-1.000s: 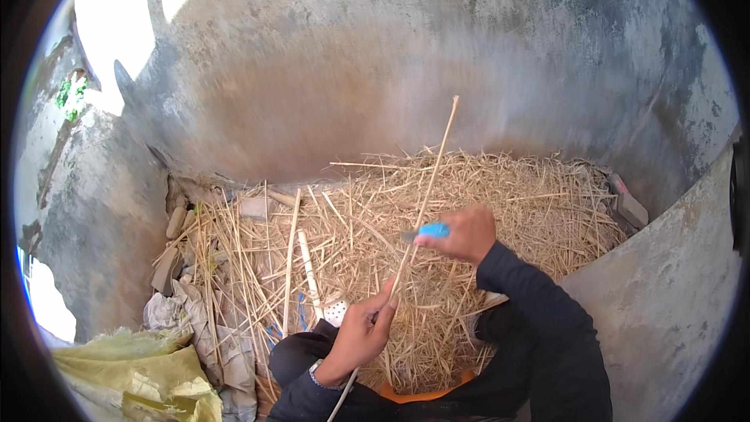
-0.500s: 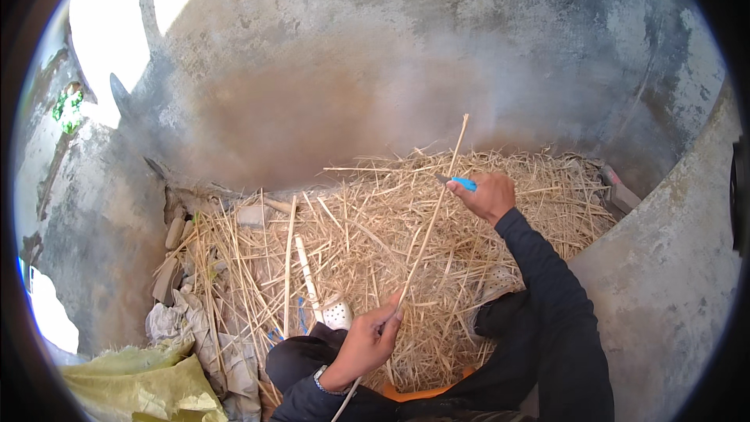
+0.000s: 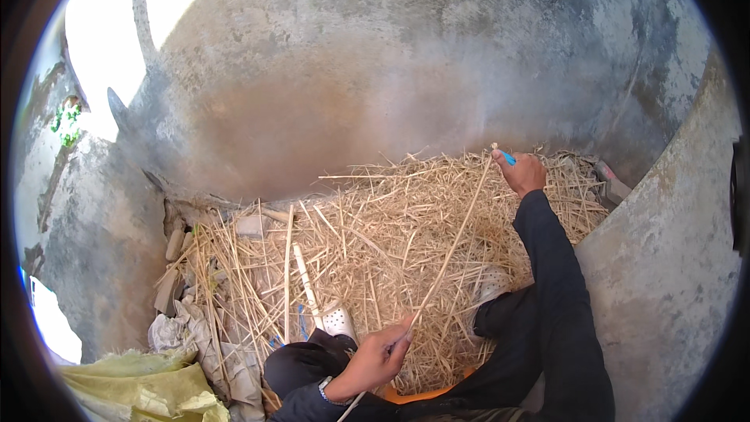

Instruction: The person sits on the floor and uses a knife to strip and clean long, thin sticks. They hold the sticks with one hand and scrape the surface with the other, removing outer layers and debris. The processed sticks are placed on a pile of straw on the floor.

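Observation:
A long, thin, pale stick (image 3: 455, 250) slants from my left hand (image 3: 376, 366) up to the far right. The fingers and thumb of that hand are closed round its lower part, and its near end runs on below the wrist. Beside the far tip, my right hand (image 3: 525, 174) is closed on a small knife with a blue handle (image 3: 508, 159). Its blade does not show clearly now. The thumb of my right hand lies against the stick near the tip.
Pale shavings and split strips (image 3: 406, 203) cover the ground. Longer strips (image 3: 289, 266) lie at the left, near a white clog (image 3: 337, 320) on my foot. Grey walls (image 3: 351, 70) enclose the spot. A yellow-green sack (image 3: 141, 387) and crumpled cloth (image 3: 191, 328) lie lower left.
My right hand with the knife has moved right and outward along the stick to its tip. The stick has tilted lower to the right; my left hand keeps hold, slightly lower.

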{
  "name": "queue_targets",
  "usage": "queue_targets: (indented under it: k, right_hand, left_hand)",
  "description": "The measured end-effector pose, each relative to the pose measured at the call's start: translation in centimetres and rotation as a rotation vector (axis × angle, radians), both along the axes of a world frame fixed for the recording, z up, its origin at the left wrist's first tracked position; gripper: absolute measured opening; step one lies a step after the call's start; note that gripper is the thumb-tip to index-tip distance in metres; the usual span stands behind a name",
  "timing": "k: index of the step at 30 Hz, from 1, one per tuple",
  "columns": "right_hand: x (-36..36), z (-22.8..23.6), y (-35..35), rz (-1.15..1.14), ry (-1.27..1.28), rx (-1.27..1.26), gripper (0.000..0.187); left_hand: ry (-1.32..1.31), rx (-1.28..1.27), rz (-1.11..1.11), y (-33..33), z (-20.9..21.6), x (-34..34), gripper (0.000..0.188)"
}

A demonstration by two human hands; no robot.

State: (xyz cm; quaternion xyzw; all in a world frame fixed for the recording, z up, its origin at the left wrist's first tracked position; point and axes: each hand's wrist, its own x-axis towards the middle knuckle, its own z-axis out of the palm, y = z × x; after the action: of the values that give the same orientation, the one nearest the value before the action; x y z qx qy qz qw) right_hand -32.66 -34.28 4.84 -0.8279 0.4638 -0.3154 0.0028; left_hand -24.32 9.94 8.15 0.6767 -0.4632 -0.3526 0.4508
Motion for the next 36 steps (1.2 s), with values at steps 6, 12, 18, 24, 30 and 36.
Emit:
queue_targets:
  k: [6,12,18,24,30,36]
  right_hand:
    - [-0.6,-0.5,-1.2,-0.155,0.046,0.017,0.078]
    - [-1.0,-2.5,-1.9,-0.152,0.004,-0.070,0.083]
    - [-6.8,-9.3,-7.2,-0.420,0.052,0.330,0.087]
    - [3.2,-0.8,1.7,0.150,-0.224,0.331,0.080]
    - [4.1,4.6,15.7,0.729,-0.050,0.146,0.073]
    - [3.9,5.4,16.3,0.718,-0.064,-0.021,0.073]
  left_hand:
    - [0.058,0.136,-0.047,-1.5,0.6,0.3,0.038]
    - [0.094,0.068,-0.054,-2.2,-0.8,-0.1,0.039]
    - [0.181,0.204,0.099,5.9,-0.2,-2.8,0.030]
    - [0.685,0.151,0.397,4.5,0.0,-0.6,0.026]
    - [0.752,-0.007,0.239,-2.3,2.5,2.8,0.034]
    - [0.180,-0.070,0.240,-5.3,3.8,3.3,0.034]
